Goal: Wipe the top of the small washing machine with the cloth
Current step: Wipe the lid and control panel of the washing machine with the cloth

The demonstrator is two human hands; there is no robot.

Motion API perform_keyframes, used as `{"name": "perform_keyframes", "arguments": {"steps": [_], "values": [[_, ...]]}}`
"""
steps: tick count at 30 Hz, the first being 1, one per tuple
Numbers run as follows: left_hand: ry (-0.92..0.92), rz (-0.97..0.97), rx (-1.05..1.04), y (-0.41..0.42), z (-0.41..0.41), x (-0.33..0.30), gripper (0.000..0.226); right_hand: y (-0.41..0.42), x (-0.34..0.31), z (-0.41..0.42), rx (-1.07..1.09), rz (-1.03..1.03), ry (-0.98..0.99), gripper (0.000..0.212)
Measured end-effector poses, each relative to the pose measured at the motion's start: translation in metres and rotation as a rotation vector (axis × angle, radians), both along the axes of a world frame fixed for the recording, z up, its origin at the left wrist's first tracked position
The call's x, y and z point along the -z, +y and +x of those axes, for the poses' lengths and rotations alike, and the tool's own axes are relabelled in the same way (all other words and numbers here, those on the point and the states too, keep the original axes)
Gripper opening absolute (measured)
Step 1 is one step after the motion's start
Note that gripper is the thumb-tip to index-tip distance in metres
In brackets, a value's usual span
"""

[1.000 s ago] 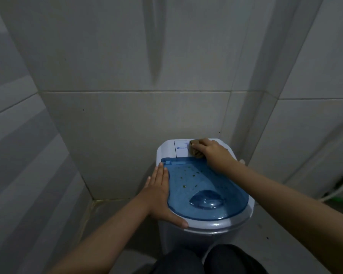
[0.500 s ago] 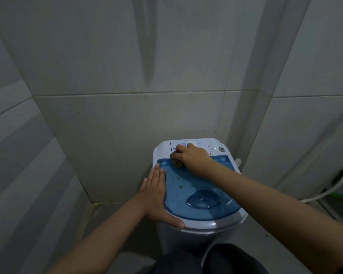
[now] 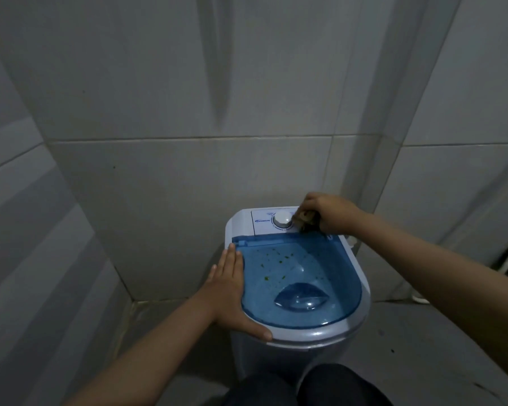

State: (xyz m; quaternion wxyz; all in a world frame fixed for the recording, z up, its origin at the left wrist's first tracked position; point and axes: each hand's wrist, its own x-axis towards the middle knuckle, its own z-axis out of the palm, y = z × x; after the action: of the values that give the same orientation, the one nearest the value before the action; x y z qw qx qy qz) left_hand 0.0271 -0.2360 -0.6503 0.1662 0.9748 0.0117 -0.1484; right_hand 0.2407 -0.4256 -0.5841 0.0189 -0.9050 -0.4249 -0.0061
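While right hand fingers apparently pinch cloth, it touches panel.

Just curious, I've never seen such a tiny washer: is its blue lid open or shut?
Shut. The blue lid lies flat in the washing machine rim, with green specks on top.

Washing machine body white glossy plastic; lid translucent blue smooth plastic, green specks at its 11 o'clock; cloth brownish, crumpled; wall tiles grey, satin-smooth.

The washing machine stands in a corner, tiled wall behind, floor to its right.
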Motion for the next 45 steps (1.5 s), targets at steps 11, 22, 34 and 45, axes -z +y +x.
{"name": "perform_keyframes", "arguments": {"steps": [11, 22, 34, 45], "values": [[-0.013, -0.006, -0.002, 0.001, 0.003, 0.004, 0.162, 0.031, 0.028, 0.018, 0.105, 0.043, -0.077, 0.047], [0.024, 0.033, -0.015, -0.003, 0.002, -0.002, 0.166, -0.016, 0.049, -0.025, 0.027, 0.088, -0.048, 0.060], [0.006, 0.036, -0.020, -0.004, 0.000, -0.003, 0.166, -0.006, 0.008, 0.011, 0.275, 0.163, 0.028, 0.041], [-0.006, 0.023, -0.010, 0.000, 0.003, 0.002, 0.166, -0.007, 0.046, 0.023, 0.345, 0.241, -0.001, 0.043]]}}
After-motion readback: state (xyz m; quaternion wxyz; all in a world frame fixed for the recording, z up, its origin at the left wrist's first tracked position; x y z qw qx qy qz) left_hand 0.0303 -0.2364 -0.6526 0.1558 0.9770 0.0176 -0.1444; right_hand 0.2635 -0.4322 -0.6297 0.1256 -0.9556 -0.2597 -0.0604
